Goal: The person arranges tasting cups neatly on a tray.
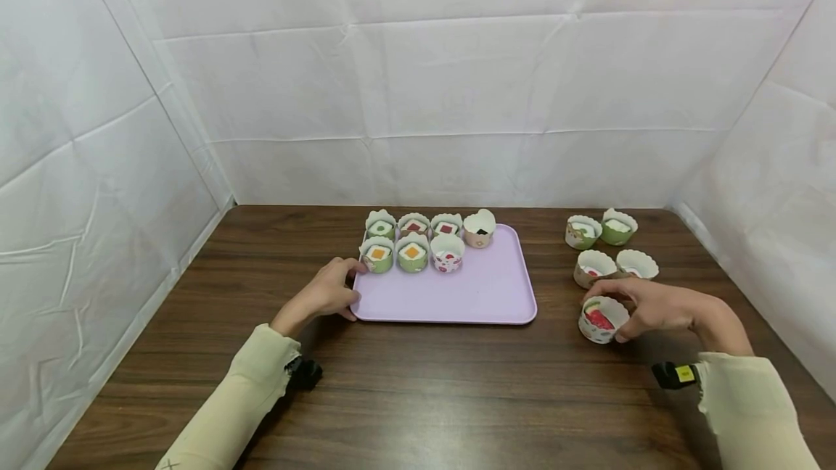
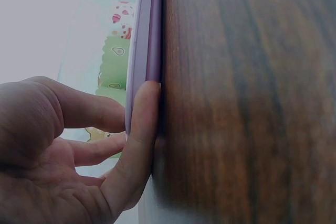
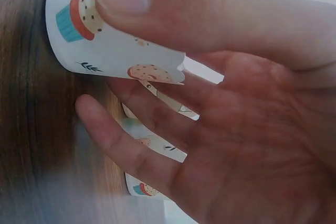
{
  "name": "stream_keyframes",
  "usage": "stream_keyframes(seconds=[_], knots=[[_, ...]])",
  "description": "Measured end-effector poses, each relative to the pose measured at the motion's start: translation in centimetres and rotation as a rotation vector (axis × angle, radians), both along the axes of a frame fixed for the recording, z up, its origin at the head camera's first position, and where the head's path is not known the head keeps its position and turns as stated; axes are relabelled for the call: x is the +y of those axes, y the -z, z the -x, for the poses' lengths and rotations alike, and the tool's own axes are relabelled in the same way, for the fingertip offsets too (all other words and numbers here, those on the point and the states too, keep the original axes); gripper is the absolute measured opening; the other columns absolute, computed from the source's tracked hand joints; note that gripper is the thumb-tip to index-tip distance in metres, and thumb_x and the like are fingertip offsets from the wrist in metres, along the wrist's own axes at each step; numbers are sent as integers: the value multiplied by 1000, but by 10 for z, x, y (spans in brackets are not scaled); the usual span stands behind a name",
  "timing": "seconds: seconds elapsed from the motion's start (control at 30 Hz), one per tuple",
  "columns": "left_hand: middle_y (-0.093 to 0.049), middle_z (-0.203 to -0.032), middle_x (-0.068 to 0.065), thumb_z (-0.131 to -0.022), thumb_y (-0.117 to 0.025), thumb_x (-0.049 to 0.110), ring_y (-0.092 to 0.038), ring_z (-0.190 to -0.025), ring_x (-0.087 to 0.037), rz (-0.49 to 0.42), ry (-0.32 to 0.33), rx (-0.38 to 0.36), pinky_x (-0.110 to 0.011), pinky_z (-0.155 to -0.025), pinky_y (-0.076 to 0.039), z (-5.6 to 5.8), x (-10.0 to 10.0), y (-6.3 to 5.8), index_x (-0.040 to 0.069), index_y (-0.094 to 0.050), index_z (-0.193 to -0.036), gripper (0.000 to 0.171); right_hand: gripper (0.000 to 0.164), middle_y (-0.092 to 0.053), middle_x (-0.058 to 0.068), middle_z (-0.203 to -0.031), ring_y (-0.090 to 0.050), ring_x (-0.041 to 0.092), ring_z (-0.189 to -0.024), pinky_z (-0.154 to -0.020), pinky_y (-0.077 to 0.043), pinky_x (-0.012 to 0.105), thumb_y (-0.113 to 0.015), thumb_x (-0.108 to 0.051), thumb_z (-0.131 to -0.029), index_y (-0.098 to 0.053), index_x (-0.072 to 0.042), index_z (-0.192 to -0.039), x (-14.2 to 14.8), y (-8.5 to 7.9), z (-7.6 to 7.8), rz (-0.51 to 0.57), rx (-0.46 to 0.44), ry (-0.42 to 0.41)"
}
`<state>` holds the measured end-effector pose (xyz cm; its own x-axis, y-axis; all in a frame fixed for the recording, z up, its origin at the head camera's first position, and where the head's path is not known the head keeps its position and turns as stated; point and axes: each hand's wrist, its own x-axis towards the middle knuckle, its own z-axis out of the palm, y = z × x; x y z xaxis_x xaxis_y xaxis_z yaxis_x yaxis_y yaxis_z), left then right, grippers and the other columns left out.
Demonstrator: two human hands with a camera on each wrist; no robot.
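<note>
My right hand [image 1: 662, 310] grips a white paper baking cup [image 1: 590, 331] with red and green contents, thumb on its near side and fingers around the far side. Close up in the right wrist view, the thumb presses the cup's cupcake-printed wall [image 3: 63, 30]. The cup stands low, at or just over the table. At the left, my left hand [image 1: 326, 289] holds the left edge of a lilac tray [image 1: 483, 292]. In the left wrist view, its fingertips touch the tray's rim [image 2: 144, 35] and outer side. Filled paper cups, among them a green one [image 1: 413, 263], stand in two rows on the tray.
Behind my right hand stand more filled cups: a brown-sided one [image 1: 583, 279], its pale neighbour [image 1: 638, 260], and two green ones farther back, including the right one [image 1: 617, 234]. White sheets [image 1: 457, 85] enclose the brown wooden table [image 1: 424, 397] at the back and sides.
</note>
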<state>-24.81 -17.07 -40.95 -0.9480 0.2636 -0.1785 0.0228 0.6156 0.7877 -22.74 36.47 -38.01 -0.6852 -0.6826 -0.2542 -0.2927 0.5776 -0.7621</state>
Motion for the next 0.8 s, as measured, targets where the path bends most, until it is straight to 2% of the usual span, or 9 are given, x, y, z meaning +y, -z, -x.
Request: stream_keyframes(seconds=[0.23, 0.47, 0.63, 0.8], knots=[[-43, -128, -30, -80, -56, -14, -69, -67, -28, -1, 2, -5, -31, -56, -67, 0, 0, -1, -10, -53, -136, 56, 52, -56, 15, -132, -52, -1, -109, -85, -50, 18, -81, -9, -81, -62, -11, -129, -1, -4, -1, -74, 75, 26], [-43, -127, -29, -80, -56, -14, -69, -65, -28, -1, -5, -7, -31, -56, -67, 0, 1, -2, -9, -53, -135, 56, 53, -56, 13, -137, -45, -13, -118, -89, -49, 14, -81, -8, -82, -62, -8, -131, 2, -7, -5, -37, 150, 53], [-43, -128, -29, -80, -55, -14, -69, -65, -27, 4, -4, -9, -31, -56, -67, 0, 1, 0, -9, -53, -136, 56, 51, -57, 9, -133, -50, -7, -113, -84, -50, 18, -80, -10, -84, -61, -14, -130, 1, -12, -6, -51, 206, 86], [-42, -128, -28, -81, -55, -14, -68, -66, -27, 13, -6, -10, -31, -56, -67, 0, 0, 0, -9, -53, -136, 56, 52, -59, 8, -123, -55, 3, -101, -76, -52, 22, -77, -6, -84, -57, -13, -132, 2, -14, -6, -33, 210, 125]])
